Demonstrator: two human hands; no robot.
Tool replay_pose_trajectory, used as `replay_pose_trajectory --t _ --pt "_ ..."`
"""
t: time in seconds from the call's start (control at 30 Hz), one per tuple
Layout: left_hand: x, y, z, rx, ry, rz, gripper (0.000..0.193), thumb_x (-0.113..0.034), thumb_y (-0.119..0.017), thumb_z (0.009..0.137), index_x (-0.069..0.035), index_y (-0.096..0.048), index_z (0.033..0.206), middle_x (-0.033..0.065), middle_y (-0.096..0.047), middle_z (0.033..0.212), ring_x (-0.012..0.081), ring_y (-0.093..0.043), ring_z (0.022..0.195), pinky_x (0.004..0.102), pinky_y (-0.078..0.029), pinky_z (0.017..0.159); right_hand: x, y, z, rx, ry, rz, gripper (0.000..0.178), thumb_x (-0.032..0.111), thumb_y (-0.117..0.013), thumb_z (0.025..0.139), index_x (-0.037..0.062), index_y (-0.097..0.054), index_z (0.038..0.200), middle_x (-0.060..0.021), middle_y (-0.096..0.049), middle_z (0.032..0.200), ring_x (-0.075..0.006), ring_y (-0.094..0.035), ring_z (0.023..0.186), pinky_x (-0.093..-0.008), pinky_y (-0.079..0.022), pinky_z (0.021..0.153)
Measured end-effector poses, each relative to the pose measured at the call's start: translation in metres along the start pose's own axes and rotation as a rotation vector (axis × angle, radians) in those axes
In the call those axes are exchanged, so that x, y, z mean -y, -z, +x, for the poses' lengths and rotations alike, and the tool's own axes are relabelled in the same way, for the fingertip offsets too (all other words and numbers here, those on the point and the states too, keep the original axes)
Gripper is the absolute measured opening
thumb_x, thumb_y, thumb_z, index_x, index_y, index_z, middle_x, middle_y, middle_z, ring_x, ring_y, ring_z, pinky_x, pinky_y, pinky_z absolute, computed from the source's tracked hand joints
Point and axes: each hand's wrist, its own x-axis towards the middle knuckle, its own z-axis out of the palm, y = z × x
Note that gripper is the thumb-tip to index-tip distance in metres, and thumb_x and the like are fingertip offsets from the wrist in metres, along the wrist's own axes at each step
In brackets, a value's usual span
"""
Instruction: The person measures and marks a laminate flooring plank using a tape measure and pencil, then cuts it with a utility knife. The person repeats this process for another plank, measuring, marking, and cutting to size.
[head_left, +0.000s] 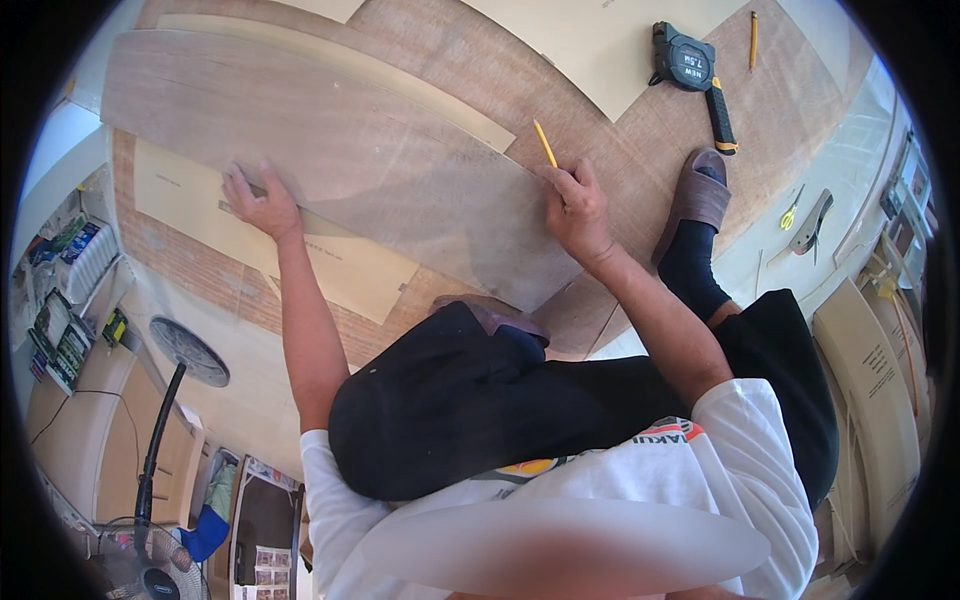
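A long, thin greyish-brown board (390, 150) with curved edges lies across tan sheet pieces (360, 270). My left hand (265, 208) rests at the board's near edge on the left, its fingers stretched out and apart, partly over the tan sheet. My right hand (582, 212) is closed round a yellow pencil (543, 142) just beyond the board's right part. The pencil's tip points up and away from me, clear of the board. My right palm hides the pencil's lower end.
A black tape measure (684, 57) with a strap and a second pencil (753, 40) lie at the far right. Yellow scissors (791, 212) and a dark-handled tool (812, 222) are right of my sandalled foot (692, 195). A fan (160, 575) stands lower left.
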Motion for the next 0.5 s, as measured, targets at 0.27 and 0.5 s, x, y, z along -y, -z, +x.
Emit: replay_pose_trajectory --t 0.27,0.5 --pt "0.002 -0.001 0.002 -0.031 -0.045 -0.016 0.065 -0.039 -0.072 0.089 0.003 -0.059 0.136 0.0287 -0.053 0.143 0.0445 -0.044 0.137 0.0544 -0.032 0.114 0.000 0.002 0.005 0.003 0.026 -0.017 0.024 0.003 -0.068 0.084 0.0096 -0.071 0.107 -0.0117 -0.058 0.091 -0.0298 -0.063 0.076 -0.0416 -0.053 0.062" --pt "0.000 -0.002 0.001 -0.055 -0.027 -0.023 0.066 -0.040 -0.074 0.087 0.004 -0.060 0.135 0.0273 -0.054 0.143 0.0439 -0.045 0.137 0.0529 -0.032 0.115 0.023 0.013 0.006 0.073 0.097 -0.226 0.023 0.007 -0.072 0.085 0.0062 -0.069 0.108 -0.0123 -0.060 0.096 -0.0289 -0.064 0.082 -0.0388 -0.054 0.068"
